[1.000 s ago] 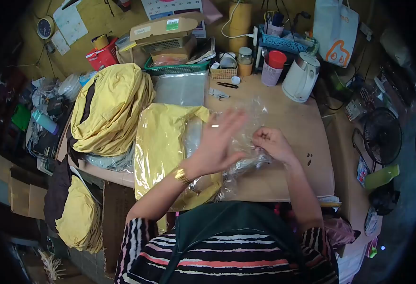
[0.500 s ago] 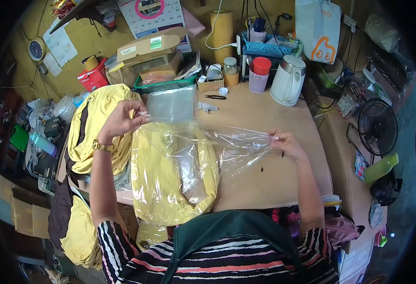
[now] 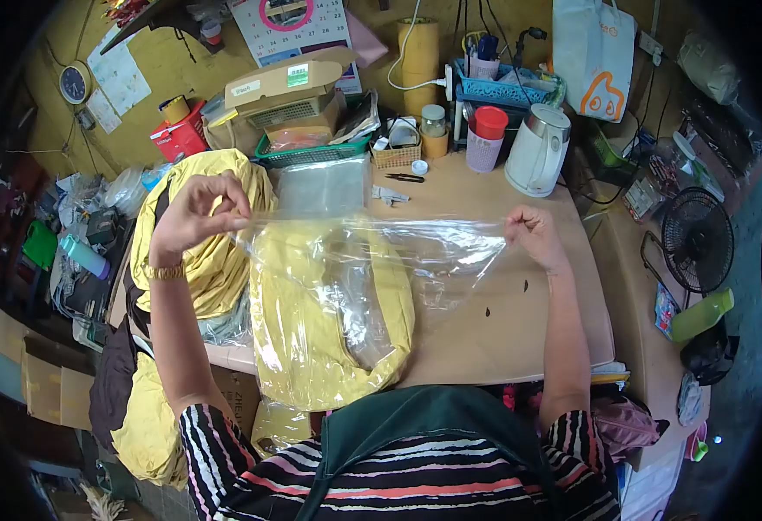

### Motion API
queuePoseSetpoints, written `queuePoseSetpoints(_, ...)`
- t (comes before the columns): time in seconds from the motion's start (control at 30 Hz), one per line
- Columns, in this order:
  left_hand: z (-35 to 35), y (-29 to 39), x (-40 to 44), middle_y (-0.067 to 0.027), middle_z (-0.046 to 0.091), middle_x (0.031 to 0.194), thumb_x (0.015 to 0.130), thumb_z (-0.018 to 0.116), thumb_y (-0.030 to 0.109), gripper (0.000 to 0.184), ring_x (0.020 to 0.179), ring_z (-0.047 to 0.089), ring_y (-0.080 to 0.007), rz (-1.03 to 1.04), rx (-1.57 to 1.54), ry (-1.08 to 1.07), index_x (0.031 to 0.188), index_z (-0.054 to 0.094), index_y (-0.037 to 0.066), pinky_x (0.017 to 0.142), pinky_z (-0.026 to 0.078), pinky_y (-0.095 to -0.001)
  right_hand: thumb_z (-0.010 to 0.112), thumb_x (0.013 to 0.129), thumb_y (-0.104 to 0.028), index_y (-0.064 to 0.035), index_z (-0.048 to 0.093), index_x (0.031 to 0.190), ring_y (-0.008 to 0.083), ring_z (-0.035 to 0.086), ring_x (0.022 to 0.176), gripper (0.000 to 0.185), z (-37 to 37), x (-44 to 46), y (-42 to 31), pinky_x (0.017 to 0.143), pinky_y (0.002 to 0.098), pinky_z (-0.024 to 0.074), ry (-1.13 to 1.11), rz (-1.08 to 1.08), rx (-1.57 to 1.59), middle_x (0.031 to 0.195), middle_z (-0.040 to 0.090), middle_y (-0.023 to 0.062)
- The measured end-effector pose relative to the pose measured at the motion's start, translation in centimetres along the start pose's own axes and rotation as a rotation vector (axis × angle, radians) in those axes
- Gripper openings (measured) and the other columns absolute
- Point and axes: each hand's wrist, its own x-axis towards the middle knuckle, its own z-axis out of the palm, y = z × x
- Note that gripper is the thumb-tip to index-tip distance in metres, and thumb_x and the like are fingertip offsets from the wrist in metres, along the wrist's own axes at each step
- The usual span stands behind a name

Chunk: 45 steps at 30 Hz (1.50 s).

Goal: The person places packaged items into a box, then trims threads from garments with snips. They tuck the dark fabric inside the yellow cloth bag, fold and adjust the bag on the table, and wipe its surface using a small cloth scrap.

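Between my hands a clear plastic bag point(image 3: 450, 252) is stretched wide along its upper edge. My left hand point(image 3: 199, 213) pinches one corner of it, above a heap of yellow cloth. My right hand point(image 3: 537, 239) grips the opposite corner over the bare brown tabletop. Below the film, a folded yellow garment point(image 3: 298, 326) lies at the table's front edge, partly seen through shiny plastic; whether it lies inside the bag I cannot tell. Behind it rests a stack of flat clear bags point(image 3: 325, 182).
A yellow fabric pile point(image 3: 207, 278) sits at the left. Along the back stand a green basket point(image 3: 312, 156), small snips point(image 3: 405, 177), a red-lidded cup point(image 3: 487, 139) and a white kettle point(image 3: 537, 152). A black fan point(image 3: 698, 239) stands at the right.
Both hands have moved apart, the left toward the left and the right upward. The bag's edge is pulled straighter and tauter between them. The view has shifted slightly.
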Motion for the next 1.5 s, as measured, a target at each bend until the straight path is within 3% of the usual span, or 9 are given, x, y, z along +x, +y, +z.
queuePoseSetpoints(0.07,0.7,1.7,-0.1,-0.0022,0.063,0.065,0.074,0.082,0.018,0.015,0.072,0.053,-0.0124,-0.245,0.452,-0.009,0.078,0.074,0.007,0.072,0.04,-0.0321,0.073,0.082,-0.011,-0.002,0.063,0.077,0.0049,0.05,0.064,0.015,-0.8,0.1,0.2,0.058,0.0208,0.0379,-0.052,-0.291,-0.605,0.068,0.058,-0.0007)
queuePoseSetpoints(0.17,1.4,1.6,-0.4,-0.0013,0.067,0.07,0.073,0.082,0.02,0.014,0.074,0.058,-0.0128,-0.232,0.665,-0.074,0.076,0.074,0.009,0.078,0.04,-0.0356,0.073,0.079,-0.004,-0.0001,0.063,0.077,0.0052,0.049,0.069,0.011,-1.7,-1.1,-1.2,0.061,0.0224,0.0372,-0.013,-0.091,-0.462,0.072,0.058,-0.0009)
queuePoseSetpoints(0.37,6.6,-0.5,1.5,-0.0118,0.056,0.132,0.072,0.082,0.03,0.04,0.125,0.049,-0.0382,0.026,0.569,-0.298,0.102,0.068,0.009,0.113,0.029,-0.0458,0.074,0.077,-0.001,0.0004,0.063,0.076,0.0084,0.048,0.071,0.011,-0.7,-0.6,-1.7,0.063,0.0246,0.0371,-0.117,-0.168,-0.333,0.074,0.055,-0.0004)
queuePoseSetpoints(0.43,6.8,-1.0,1.4,-0.0122,0.059,0.126,0.076,0.077,0.025,0.029,0.119,0.054,-0.0348,0.05,0.44,-0.415,0.098,0.069,0.008,0.104,0.04,-0.0448,0.073,0.077,0.0,0.0006,0.062,0.076,0.0091,0.048,0.074,0.011,-2.6,-1.0,-1.2,0.064,0.0245,0.0385,-0.102,-0.164,-0.39,0.077,0.055,0.0004)
queuePoseSetpoints(0.53,5.7,-1.6,0.0,-0.0132,0.061,0.121,0.08,0.069,0.015,0.015,0.111,0.058,-0.029,-0.536,0.414,-0.574,0.092,0.07,0.007,0.093,0.046,-0.0412,0.073,0.076,0.001,0.0008,0.061,0.077,0.0102,0.049,0.08,0.012,-2.8,-1.9,-1.5,0.068,0.0247,0.0417,-0.113,-0.16,-0.44,0.084,0.054,0.0018)
queuePoseSetpoints(0.77,2.1,0.7,-1.9,-0.0111,0.06,0.109,0.083,0.065,0.01,0.013,0.101,0.056,-0.0195,-0.386,-0.112,-0.237,0.073,0.066,0.001,0.091,0.044,-0.0328,0.075,0.074,0.002,-0.001,0.059,0.077,0.0117,0.052,0.089,0.016,-2.5,-1.6,-1.2,0.076,0.0249,0.0453,-0.1,-0.163,-0.553,0.093,0.053,0.0039)
queuePoseSetpoints(1.1,5.9,-2.6,0.4,-0.0078,0.055,0.108,0.096,0.056,0.041,0.039,0.109,0.053,-0.02,0.125,-0.682,0.526,0.085,0.059,0.004,0.106,0.036,-0.0395,0.075,0.08,-0.01,-0.0051,0.057,0.078,0.0123,0.05,0.091,0.019,-2.5,-1.3,3.6,0.079,0.0252,0.041,0.002,-0.184,-0.128,0.1,0.052,0.0064)
queuePoseSetpoints(1.23,5.9,-2.9,2.0,-0.0049,0.055,0.094,0.09,0.064,0.048,0.041,0.103,0.052,-0.0231,0.427,-0.904,0.189,0.079,0.051,0.01,0.107,0.034,-0.0413,0.072,0.084,-0.02,-0.0065,0.055,0.076,0.0164,0.05,0.096,0.023,-1.5,-0.9,4.1,0.086,0.0292,0.0397,0.048,-0.321,0.253,0.105,0.052,0.0086)
queuePoseSetpoints(1.5,5.5,-2.1,2.0,-0.0014,0.052,0.079,0.092,0.065,0.035,0.025,0.089,0.052,-0.0218,0.338,-0.78,0.332,0.082,0.053,0.015,0.106,0.031,-0.0458,0.071,0.084,-0.023,-0.0077,0.054,0.079,0.0272,0.05,0.106,0.023,-0.1,-0.9,3.5,0.094,0.0373,0.0401,0.038,-0.382,0.466,0.105,0.057,0.0123)
